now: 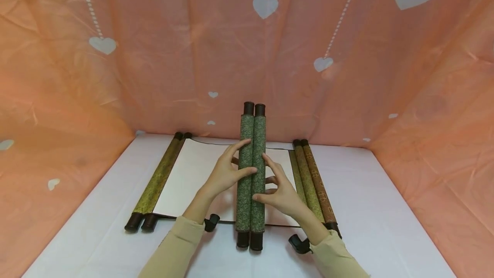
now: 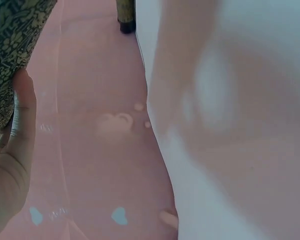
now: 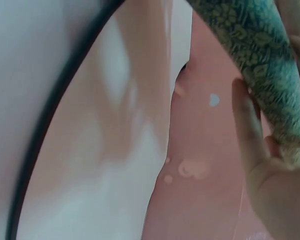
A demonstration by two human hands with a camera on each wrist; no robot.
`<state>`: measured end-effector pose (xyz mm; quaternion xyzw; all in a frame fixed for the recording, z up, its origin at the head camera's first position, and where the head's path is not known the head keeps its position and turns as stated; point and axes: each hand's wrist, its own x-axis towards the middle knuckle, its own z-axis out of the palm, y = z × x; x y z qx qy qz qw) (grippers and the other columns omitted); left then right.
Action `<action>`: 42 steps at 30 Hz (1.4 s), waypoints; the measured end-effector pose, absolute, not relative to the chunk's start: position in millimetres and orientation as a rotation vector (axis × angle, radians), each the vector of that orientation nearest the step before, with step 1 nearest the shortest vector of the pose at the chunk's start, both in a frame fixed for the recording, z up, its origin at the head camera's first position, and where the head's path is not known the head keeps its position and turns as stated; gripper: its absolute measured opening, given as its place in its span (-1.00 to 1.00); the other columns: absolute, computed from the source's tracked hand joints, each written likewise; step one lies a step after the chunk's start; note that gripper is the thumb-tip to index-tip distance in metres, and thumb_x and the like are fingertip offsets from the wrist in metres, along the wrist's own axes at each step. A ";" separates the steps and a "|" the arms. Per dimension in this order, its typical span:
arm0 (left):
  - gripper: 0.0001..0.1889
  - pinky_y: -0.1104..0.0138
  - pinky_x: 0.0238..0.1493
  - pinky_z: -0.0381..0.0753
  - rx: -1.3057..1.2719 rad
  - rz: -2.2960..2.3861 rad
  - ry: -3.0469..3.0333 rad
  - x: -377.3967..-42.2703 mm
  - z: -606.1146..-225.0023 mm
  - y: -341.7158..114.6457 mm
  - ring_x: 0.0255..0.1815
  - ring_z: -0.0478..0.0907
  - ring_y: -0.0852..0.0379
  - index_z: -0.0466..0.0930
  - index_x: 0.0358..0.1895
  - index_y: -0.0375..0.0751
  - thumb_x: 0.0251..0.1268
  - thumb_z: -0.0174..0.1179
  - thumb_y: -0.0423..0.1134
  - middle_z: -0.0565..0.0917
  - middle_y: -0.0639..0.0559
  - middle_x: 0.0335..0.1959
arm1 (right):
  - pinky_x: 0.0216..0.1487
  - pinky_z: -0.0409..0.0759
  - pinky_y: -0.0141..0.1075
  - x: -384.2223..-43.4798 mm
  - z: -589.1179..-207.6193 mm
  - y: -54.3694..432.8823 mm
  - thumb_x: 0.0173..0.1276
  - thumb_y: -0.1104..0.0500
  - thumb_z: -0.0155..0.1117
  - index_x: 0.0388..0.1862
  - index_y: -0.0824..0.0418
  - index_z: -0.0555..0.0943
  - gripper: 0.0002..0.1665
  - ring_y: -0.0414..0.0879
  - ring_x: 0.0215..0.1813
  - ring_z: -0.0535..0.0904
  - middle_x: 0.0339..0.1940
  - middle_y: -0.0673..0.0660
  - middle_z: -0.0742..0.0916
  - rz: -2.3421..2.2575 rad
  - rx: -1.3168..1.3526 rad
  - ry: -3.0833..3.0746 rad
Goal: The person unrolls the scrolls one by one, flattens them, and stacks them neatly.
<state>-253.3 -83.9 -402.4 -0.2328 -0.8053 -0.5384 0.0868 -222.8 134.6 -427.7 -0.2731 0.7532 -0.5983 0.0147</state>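
A green patterned scroll (image 1: 257, 216), its two rolls side by side with dark brown end knobs, stands lengthwise over the middle of a white sheet (image 1: 185, 175) in the head view. On its left side my left hand (image 1: 224, 170) grips it, thumb across the front. My right hand (image 1: 283, 194) holds the right roll slightly lower, between thumb and fingers. The left wrist view catches the green cloth (image 2: 12, 37) at its edge, beside a finger. Over in the right wrist view, the scroll (image 3: 255, 55) tapers down behind the hand. Fingers behind the rolls are partly hidden.
The white sheet belongs to an open scroll with olive-gold rolls (image 1: 154, 188) at left and right. A brown-orange patterned roll (image 1: 319, 181) lies along the right one. A white-covered table (image 1: 386, 226) bears them, with a pink-orange heart-print curtain (image 1: 231, 55) around.
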 end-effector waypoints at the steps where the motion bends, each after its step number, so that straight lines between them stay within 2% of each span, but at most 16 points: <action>1: -0.14 0.15 -0.22 0.66 -0.687 -1.600 -2.397 -253.9 -403.3 -86.2 -0.07 0.56 -0.08 0.30 0.59 0.27 0.25 0.53 -0.13 0.33 0.01 0.56 | -0.04 0.74 -0.22 -223.5 -428.1 129.9 0.18 0.38 0.61 0.75 -0.15 0.02 0.34 0.08 0.08 0.59 0.58 0.23 0.23 -1.866 -0.831 2.373; 6: -0.15 0.15 -0.23 0.63 -0.653 -1.613 -2.396 -254.2 -408.2 -94.1 -0.07 0.56 -0.10 0.29 0.60 0.24 0.28 0.50 -0.21 0.35 -0.06 0.54 | -0.05 0.71 -0.25 -223.7 -428.9 114.1 0.15 0.32 0.65 0.72 -0.15 0.15 0.27 0.05 0.03 0.59 0.50 0.22 0.38 -1.878 -0.726 2.494; 11: -0.14 0.14 -0.20 0.60 -0.651 -1.621 -2.396 -255.1 -409.6 -96.6 0.03 0.59 -0.12 0.24 0.63 0.27 0.34 0.44 -0.27 0.34 -0.05 0.57 | -0.01 0.63 -0.17 -221.9 -428.4 113.0 0.17 0.35 0.61 0.69 -0.19 0.21 0.21 0.00 0.01 0.54 0.53 0.20 0.41 -1.888 -0.649 2.538; 14: -0.14 0.13 -0.18 0.62 -0.646 -1.601 -2.408 -255.2 -409.5 -98.0 0.07 0.59 -0.14 0.23 0.64 0.25 0.35 0.43 -0.29 0.31 -0.02 0.59 | 0.03 0.62 -0.12 -221.4 -429.8 115.1 0.22 0.37 0.53 0.70 -0.20 0.19 0.18 0.03 0.06 0.56 0.56 0.24 0.38 -1.910 -0.634 2.497; 18: -0.16 0.14 -0.14 0.64 -0.638 -1.574 -2.436 -255.4 -410.7 -100.6 0.10 0.56 -0.20 0.25 0.64 0.16 0.35 0.39 -0.36 0.22 -0.09 0.63 | 0.02 0.61 -0.12 -220.5 -432.1 119.0 0.26 0.41 0.42 0.71 -0.21 0.15 0.16 0.08 0.14 0.54 0.60 0.25 0.29 -1.913 -0.645 2.424; 21: -0.18 0.12 -0.11 0.67 -0.655 -1.615 -2.433 -256.3 -411.3 -101.2 0.16 0.53 -0.29 0.25 0.64 0.12 0.37 0.33 -0.41 0.11 -0.18 0.66 | -0.07 0.56 -0.17 -221.6 -432.8 121.7 0.25 0.47 0.31 0.71 -0.22 0.14 0.15 0.10 0.14 0.51 0.61 0.23 0.25 -1.912 -0.668 2.381; 24: -0.20 0.01 -0.03 0.69 -0.669 -1.669 -2.421 -256.5 -411.7 -101.4 0.33 0.43 -0.41 0.26 0.64 0.12 0.37 0.25 -0.43 0.00 -0.25 0.68 | -0.15 0.49 -0.17 -223.6 -432.3 124.3 0.24 0.52 0.20 0.71 -0.20 0.16 0.15 0.17 0.16 0.48 0.62 0.21 0.25 -1.925 -0.673 2.356; 25: -0.20 -0.04 0.04 0.66 -0.671 -1.669 -2.420 -256.3 -411.6 -101.7 0.40 0.36 -0.44 0.26 0.63 0.12 0.36 0.22 -0.44 -0.02 -0.26 0.69 | -0.17 0.45 -0.15 -224.1 -431.7 125.2 0.23 0.54 0.17 0.70 -0.20 0.17 0.14 0.19 0.21 0.47 0.63 0.20 0.24 -1.930 -0.668 2.352; 27: -0.21 -0.14 0.10 0.58 -0.666 -1.653 -2.424 -255.7 -411.4 -102.3 0.53 0.20 -0.46 0.28 0.62 0.15 0.33 0.17 -0.44 -0.03 -0.27 0.69 | -0.07 0.43 -0.08 -224.9 -429.8 126.7 0.21 0.56 0.11 0.69 -0.18 0.21 0.13 0.21 0.40 0.39 0.66 0.15 0.24 -1.942 -0.658 2.358; 30: -0.21 -0.27 0.17 0.46 -0.662 -1.615 -2.438 -254.5 -410.7 -102.3 0.64 -0.01 -0.40 0.30 0.61 0.16 0.30 0.11 -0.44 -0.01 -0.26 0.69 | 0.14 0.34 0.06 -226.2 -428.5 128.7 0.17 0.60 0.05 0.67 -0.14 0.27 0.13 0.15 0.65 0.11 0.70 0.06 0.22 -1.956 -0.649 2.368; 32: -0.22 -0.32 0.15 0.42 -0.660 -1.606 -2.442 -254.3 -410.4 -102.0 0.66 -0.06 -0.38 0.31 0.61 0.14 0.30 0.08 -0.44 0.00 -0.26 0.68 | 0.27 0.24 0.09 -227.4 -428.8 129.4 0.15 0.60 0.04 0.67 -0.13 0.28 0.12 0.09 0.70 -0.04 0.70 0.03 0.23 -1.959 -0.638 2.364; 33: -0.22 -0.36 0.18 0.40 -0.662 -1.598 -2.445 -254.2 -410.2 -101.8 0.66 -0.07 -0.38 0.31 0.61 0.12 0.30 0.08 -0.44 0.01 -0.26 0.68 | 0.28 0.23 0.09 -228.1 -429.4 129.6 0.16 0.59 0.04 0.67 -0.12 0.27 0.12 0.08 0.71 -0.05 0.70 0.03 0.23 -1.960 -0.632 2.358; 35: -0.25 -0.40 0.23 0.37 -0.664 -1.569 -2.450 -254.6 -410.5 -101.4 0.65 -0.05 -0.40 0.31 0.61 0.09 0.33 0.13 -0.42 0.04 -0.29 0.67 | 0.22 0.33 0.06 -228.8 -430.7 129.7 0.21 0.56 0.11 0.67 -0.14 0.26 0.09 0.16 0.67 0.07 0.70 0.04 0.22 -1.965 -0.612 2.337; 38: -0.26 -0.43 0.32 0.29 -0.658 -1.513 -2.463 -255.8 -411.3 -100.6 0.63 0.00 -0.43 0.33 0.60 0.08 0.37 0.31 -0.34 0.08 -0.32 0.64 | 0.09 0.52 -0.04 -228.8 -432.2 129.4 0.29 0.46 0.32 0.67 -0.20 0.25 0.06 0.28 0.52 0.34 0.68 0.10 0.23 -1.965 -0.565 2.323; 40: -0.22 -0.44 0.36 0.24 -0.655 -1.495 -2.465 -256.9 -412.1 -100.5 0.63 0.01 -0.43 0.35 0.58 0.09 0.32 0.43 -0.29 0.09 -0.33 0.63 | 0.00 0.60 -0.08 -229.2 -433.1 129.0 0.27 0.40 0.46 0.66 -0.22 0.25 0.09 0.27 0.36 0.47 0.66 0.14 0.25 -1.966 -0.546 2.335; 42: -0.20 -0.42 0.38 0.24 -0.657 -1.486 -2.461 -258.0 -412.7 -100.9 0.63 0.03 -0.42 0.38 0.57 0.10 0.27 0.49 -0.28 0.12 -0.31 0.63 | -0.05 0.62 -0.10 -229.6 -433.6 129.2 0.22 0.38 0.53 0.65 -0.20 0.27 0.11 0.22 0.27 0.51 0.62 0.17 0.30 -1.961 -0.536 2.369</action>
